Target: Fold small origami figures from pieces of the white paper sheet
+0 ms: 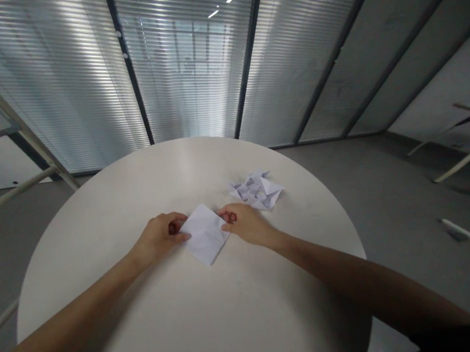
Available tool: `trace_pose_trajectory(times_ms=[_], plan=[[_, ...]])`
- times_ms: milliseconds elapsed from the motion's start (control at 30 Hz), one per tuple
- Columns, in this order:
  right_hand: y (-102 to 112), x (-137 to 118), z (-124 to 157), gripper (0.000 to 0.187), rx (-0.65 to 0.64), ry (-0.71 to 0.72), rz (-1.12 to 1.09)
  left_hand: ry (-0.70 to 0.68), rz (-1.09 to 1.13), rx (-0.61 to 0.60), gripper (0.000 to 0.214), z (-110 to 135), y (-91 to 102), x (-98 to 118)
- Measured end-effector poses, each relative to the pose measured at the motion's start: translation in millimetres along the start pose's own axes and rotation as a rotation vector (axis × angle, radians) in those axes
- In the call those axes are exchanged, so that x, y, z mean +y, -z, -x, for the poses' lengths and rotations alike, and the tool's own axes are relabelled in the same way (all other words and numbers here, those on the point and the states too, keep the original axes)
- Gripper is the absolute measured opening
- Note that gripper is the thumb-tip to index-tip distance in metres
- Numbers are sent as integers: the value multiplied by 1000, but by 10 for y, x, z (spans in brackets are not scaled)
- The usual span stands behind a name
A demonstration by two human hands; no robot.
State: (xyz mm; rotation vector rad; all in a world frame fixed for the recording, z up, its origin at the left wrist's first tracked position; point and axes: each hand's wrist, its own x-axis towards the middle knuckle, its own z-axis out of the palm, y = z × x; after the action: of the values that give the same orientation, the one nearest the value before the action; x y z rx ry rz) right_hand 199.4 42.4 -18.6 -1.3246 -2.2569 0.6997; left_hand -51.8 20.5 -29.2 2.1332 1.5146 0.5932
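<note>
A folded sheet of white paper, turned like a diamond, lies between my hands over the table. My left hand pinches its left corner between thumb and fingers. On the opposite side, my right hand grips the right corner in the same way, with its fingers curled. Faint crease lines cross the paper's face. Just beyond my right hand sits a cluster of folded white paper pieces with pointed flaps; whether they are joined I cannot tell.
The round white table fills the middle of the view. Behind it stands a glass wall with blinds. A pale metal frame is close on the left, and thin furniture legs stand on the grey floor at right.
</note>
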Motion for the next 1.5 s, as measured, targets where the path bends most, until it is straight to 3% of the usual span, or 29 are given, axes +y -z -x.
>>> trace_pose_trajectory(times_ms=[100, 233, 367, 433, 567, 700, 767, 900, 1000, 1067, 1133, 1200, 1300, 1400, 1500], plan=[[11, 42, 81, 13, 46, 207, 102, -185, -65, 30, 18, 59, 43, -23], [23, 124, 246, 29, 2, 458, 297, -509, -270, -15, 23, 199, 165, -2], [48, 57, 306, 27, -70, 494, 365, -601, -461, -27, 20, 283, 211, 83], [52, -38, 264, 14, -90, 422, 345, -581, -512, 1, 21, 278, 184, 124], [23, -228, 98, 18, -117, 258, 298, -488, -537, 21, 30, 222, 134, 194], [31, -339, -51, 47, -242, 144, 217, -367, -469, -20, 34, 185, 150, 242], [61, -377, -102, 52, -335, 85, 198, -313, -434, -16, 35, 177, 156, 251], [88, -413, -158, 26, -418, 31, 171, -230, -343, 36, 40, 169, 110, 251], [34, -387, -165, 15, -313, 25, 27, -129, -159, 224, 48, 183, 35, 276], [-28, -356, -161, 13, -156, -17, -99, -62, -32, 439, 51, 207, -19, 328], [-94, -337, -150, 10, -11, -83, -223, -64, 11, 562, 46, 232, -71, 410], [-154, -340, -134, 9, 60, -145, -366, -105, 14, 502, 42, 244, -120, 502], [-211, -381, -103, 13, 74, -184, -547, -70, 89, 290, 43, 227, -186, 611], [-217, -422, -70, 18, 40, -92, -656, 9, 253, 210, 43, 196, -228, 644], [-188, -438, -47, 30, -75, 5, -770, 42, 485, 143, 44, 184, -242, 613]])
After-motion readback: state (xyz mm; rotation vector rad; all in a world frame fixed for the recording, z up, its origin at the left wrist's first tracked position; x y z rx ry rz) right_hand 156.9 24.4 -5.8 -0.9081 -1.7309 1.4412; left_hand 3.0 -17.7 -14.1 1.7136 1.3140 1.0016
